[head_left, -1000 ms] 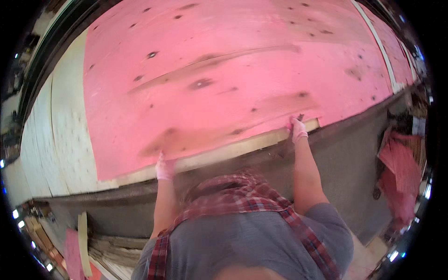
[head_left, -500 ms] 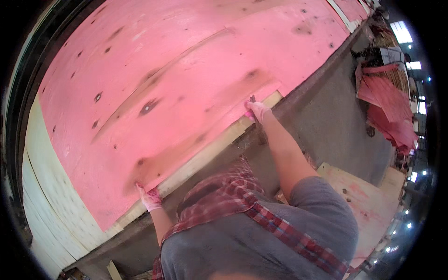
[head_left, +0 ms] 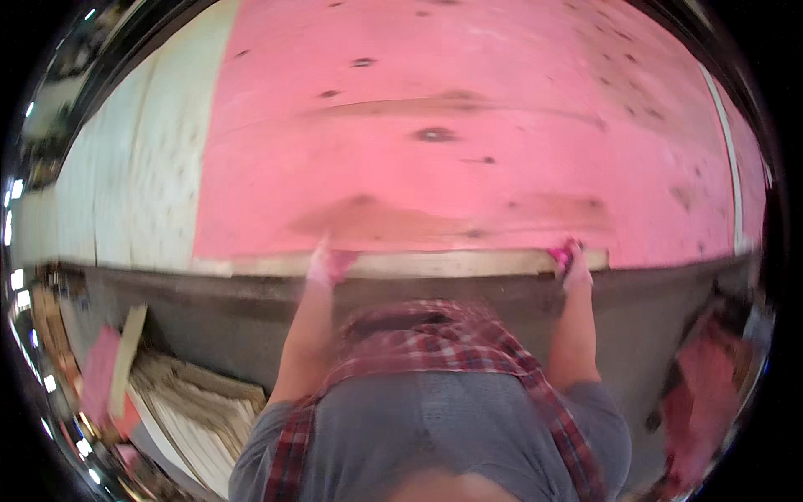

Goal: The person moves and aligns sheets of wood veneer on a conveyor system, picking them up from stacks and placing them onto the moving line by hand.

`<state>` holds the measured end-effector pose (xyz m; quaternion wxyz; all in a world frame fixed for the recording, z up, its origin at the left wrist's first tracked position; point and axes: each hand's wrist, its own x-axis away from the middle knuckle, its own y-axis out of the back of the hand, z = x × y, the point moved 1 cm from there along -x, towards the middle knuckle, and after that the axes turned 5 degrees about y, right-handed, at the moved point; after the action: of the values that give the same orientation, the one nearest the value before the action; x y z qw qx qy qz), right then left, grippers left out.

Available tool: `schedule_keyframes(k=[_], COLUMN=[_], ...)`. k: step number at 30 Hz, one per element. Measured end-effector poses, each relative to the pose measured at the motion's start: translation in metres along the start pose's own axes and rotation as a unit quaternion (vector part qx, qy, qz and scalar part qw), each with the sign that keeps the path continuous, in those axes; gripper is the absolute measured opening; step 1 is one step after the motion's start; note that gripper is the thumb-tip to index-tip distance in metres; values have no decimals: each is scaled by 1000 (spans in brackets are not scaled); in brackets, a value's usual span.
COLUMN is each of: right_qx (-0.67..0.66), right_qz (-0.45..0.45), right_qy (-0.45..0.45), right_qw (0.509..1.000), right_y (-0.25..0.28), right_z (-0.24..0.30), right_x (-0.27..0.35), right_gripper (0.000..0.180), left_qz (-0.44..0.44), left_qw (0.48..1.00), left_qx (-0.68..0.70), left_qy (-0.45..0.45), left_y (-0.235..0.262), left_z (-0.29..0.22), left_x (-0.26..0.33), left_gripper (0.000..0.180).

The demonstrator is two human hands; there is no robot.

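A large pink-coated wood veneer sheet [head_left: 401, 184] with dark knots and brownish patches lies spread in front of me. Along its near edge runs a narrow pale wood strip [head_left: 443, 264]. My left hand [head_left: 332, 261], in a pink-stained pale glove, rests at the left part of this strip, its fingers stretched toward the sheet and blurred. At the strip's right end, my right hand [head_left: 575, 263], gloved alike, is closed around a dark, narrow tool [head_left: 572, 249]. The tool's exact kind is not clear, since the fingers cover much of it.
Bare pale veneer [head_left: 171, 159] continues left of the pink sheet. A white strip [head_left: 726, 151] crosses the pink surface at far right. Stacked boards [head_left: 196, 410] stand on the floor at lower left, near a pink offcut [head_left: 100, 372]. Reddish scrap sheets [head_left: 703, 389] hang at lower right.
My view has swung round, so the near edge, slanted before, now runs level across the picture. Both hands remain at that edge, the right one still with the dark tool.
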<state>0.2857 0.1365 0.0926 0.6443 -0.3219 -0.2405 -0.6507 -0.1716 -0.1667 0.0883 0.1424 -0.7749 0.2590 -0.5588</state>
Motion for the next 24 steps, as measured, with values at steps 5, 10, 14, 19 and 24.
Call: schedule_keyframes(k=[5, 10, 14, 19, 24], right_qx=[181, 41, -45, -44, 162], right_qz=[-45, 51, 234, 480, 548], right_qy=[-1, 260, 353, 418, 322], right_qw=[982, 963, 905, 770, 755], right_y=[8, -48, -227, -398, -495], right_z=[2, 69, 75, -27, -195], right_x=[-3, -7, 53, 119, 188], right_gripper=[26, 46, 52, 54, 46], left_qz=[-23, -53, -133, -194, -404], left_qw=[999, 984, 980, 977, 885], left_qx=[13, -55, -36, 85, 211], left_qy=[-25, 162, 143, 16, -89], left_y=[-8, 2, 57, 168, 309], left_z=[-4, -10, -1, 69, 212], left_x=[5, 21, 56, 177, 262], left_gripper=[48, 58, 64, 55, 54])
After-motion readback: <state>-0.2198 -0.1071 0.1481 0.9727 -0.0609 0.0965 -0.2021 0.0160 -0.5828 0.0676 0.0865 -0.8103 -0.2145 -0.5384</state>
